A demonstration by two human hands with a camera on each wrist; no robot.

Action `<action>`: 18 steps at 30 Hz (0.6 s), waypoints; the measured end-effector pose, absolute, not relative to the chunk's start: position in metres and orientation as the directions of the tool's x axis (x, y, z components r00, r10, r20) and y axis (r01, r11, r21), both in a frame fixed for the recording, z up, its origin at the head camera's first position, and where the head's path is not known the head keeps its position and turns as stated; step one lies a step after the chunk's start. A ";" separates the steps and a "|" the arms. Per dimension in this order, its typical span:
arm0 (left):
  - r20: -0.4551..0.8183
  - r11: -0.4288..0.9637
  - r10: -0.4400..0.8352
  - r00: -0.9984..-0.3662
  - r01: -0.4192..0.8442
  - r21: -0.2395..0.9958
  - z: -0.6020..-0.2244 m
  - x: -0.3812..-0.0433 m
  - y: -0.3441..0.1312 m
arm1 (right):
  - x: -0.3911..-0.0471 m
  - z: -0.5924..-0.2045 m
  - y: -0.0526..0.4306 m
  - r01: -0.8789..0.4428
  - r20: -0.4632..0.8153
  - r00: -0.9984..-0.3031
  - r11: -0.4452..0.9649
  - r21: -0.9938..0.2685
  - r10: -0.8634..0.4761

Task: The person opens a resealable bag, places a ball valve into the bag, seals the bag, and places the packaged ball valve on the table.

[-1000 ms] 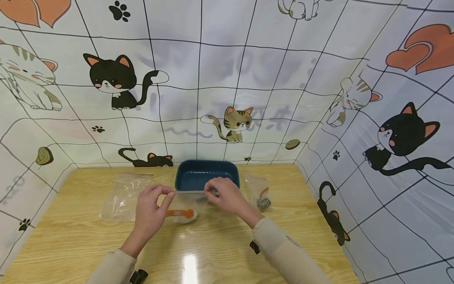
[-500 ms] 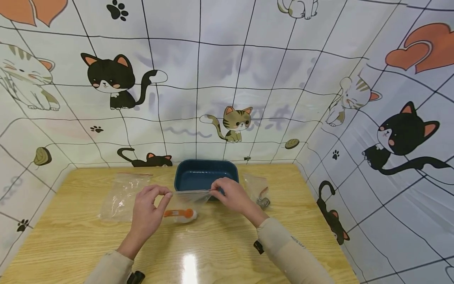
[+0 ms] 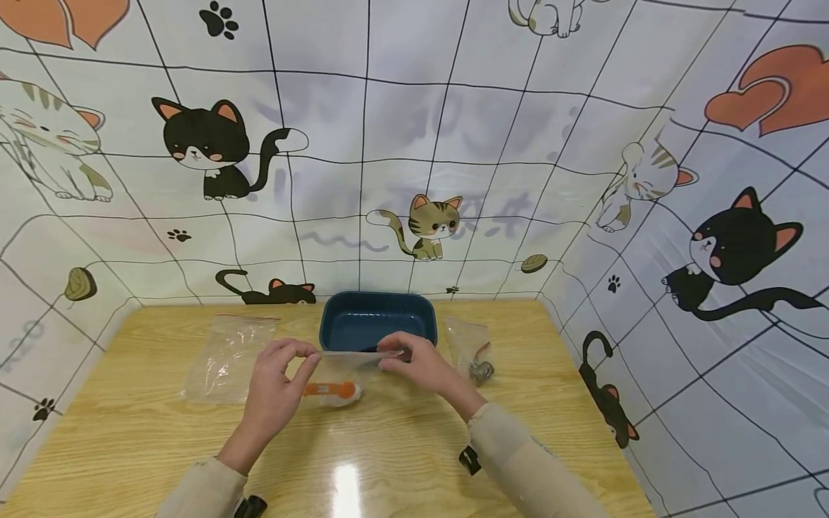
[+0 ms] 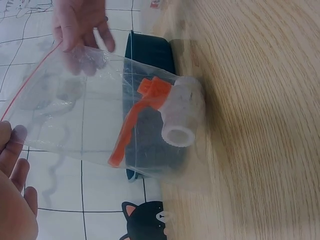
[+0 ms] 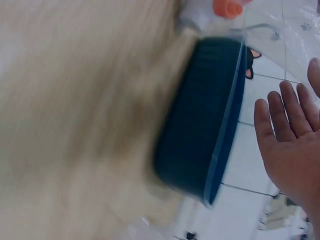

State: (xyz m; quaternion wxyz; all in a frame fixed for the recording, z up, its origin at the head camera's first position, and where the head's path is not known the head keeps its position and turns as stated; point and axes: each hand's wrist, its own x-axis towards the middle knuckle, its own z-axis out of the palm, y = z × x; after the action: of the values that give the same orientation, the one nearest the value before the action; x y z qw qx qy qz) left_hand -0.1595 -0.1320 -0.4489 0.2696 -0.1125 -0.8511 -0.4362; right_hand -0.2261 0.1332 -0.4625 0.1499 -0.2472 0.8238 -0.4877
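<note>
A clear zip bag (image 3: 352, 365) with a red seal line along its top hangs between my hands. Inside lies a white plastic ball valve (image 4: 182, 107) with a long orange lever, low in the bag near the table. My left hand (image 3: 278, 381) pinches one top corner between thumb and fingers. At the other end of the top edge is my right hand (image 3: 417, 367), its thumb on the near side of the bag and its fingers on the far side. In the right wrist view those fingers look fairly straight, and the thumb is mostly cut off.
Behind the bag stands a dark blue rectangular bin (image 3: 378, 295). A flat clear zip bag (image 3: 223, 367) lies on the wooden table at left. To the right is a small clear bag (image 3: 468, 337) with a grey metal piece (image 3: 481, 371) in it. Cat-patterned cloth walls enclose the table.
My right hand shifted right to the end of the bag's top edge, then slightly back left, a short stretch of edge now showing past its fingertips. My left hand stayed nearly still.
</note>
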 end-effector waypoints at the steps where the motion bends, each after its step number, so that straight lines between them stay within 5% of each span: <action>1: 0.556 0.594 -0.044 -0.830 0.426 0.682 -0.449 -0.160 -0.132 | -0.225 -0.467 0.131 -0.218 -0.024 -0.833 0.368 -0.904 -0.553; 5: 0.557 0.595 -0.046 -0.829 0.426 0.682 -0.448 -0.160 -0.132 | -0.220 -0.484 0.122 -0.104 -0.073 -0.837 0.289 -0.952 -0.542; 18: 0.532 0.583 -0.082 -0.843 0.392 0.712 -0.451 -0.158 -0.136 | -0.205 -0.490 0.099 -0.146 0.020 -0.846 0.196 -0.970 -0.533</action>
State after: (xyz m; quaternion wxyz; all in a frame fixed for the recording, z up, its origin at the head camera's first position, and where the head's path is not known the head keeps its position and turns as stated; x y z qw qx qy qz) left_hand -0.1580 -0.1357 -0.4505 0.2650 -0.0913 -0.8492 -0.4475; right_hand -0.2048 0.0985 -0.4905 0.1630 -0.2247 0.7558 -0.5930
